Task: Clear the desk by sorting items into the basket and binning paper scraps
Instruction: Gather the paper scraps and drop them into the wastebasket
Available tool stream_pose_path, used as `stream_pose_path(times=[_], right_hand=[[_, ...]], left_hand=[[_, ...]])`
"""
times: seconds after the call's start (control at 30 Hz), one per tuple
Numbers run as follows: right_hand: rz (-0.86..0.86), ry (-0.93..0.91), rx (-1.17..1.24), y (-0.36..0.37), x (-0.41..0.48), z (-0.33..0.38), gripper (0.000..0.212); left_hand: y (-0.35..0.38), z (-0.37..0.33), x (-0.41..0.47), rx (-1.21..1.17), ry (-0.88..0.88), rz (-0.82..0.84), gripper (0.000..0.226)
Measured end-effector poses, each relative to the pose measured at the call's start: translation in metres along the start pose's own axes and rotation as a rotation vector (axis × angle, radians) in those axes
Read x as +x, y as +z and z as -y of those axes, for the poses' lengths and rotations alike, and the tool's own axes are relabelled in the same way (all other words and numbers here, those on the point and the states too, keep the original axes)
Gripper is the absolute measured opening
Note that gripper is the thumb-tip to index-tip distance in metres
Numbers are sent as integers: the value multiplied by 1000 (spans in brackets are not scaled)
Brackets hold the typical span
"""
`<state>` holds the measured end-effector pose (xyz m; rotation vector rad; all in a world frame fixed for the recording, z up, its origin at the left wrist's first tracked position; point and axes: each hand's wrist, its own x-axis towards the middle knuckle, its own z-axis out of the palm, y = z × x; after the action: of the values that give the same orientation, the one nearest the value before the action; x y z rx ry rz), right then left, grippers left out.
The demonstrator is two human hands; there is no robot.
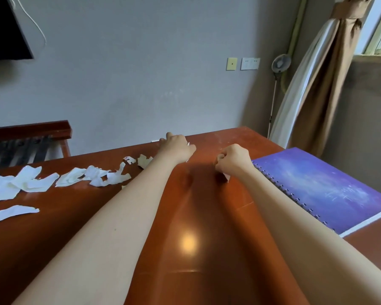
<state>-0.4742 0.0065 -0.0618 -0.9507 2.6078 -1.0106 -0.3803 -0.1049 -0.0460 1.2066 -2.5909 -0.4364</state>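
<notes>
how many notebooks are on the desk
1: a purple spiral notebook lies flat at the desk's right edge, beside the right hand. Others may be outside the view.

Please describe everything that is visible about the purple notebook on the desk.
The spiral notebook lies flat and closed on the right side of the brown wooden desk, turned at an angle to its edge. Its cover is purple and blue with pale streaks, like a night sky, and looks like smooth card. A dark wire spiral runs along its left edge. White page edges show at the near end. The person's right forearm lies close beside the spiral; contact cannot be told. The right hand is not on it.
</notes>
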Motion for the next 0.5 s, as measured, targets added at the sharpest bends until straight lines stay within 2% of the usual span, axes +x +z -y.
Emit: stream_pose_path(times=[0.13, 0.3, 0.4, 0.5], right_hand=[[27, -48, 49, -10, 1, 2, 22], [37, -38, 145, -10, 6, -3, 17], [46, -61, 150, -5, 6, -1, 17], [64, -36, 164, -3, 7, 3, 20]], left_hand=[[7, 4, 12, 106, -80, 26, 45], [20, 9, 19, 39, -84, 51, 59], [26, 8, 20, 84, 7, 51, 53], [27, 6, 21, 41, 104, -24, 35]])
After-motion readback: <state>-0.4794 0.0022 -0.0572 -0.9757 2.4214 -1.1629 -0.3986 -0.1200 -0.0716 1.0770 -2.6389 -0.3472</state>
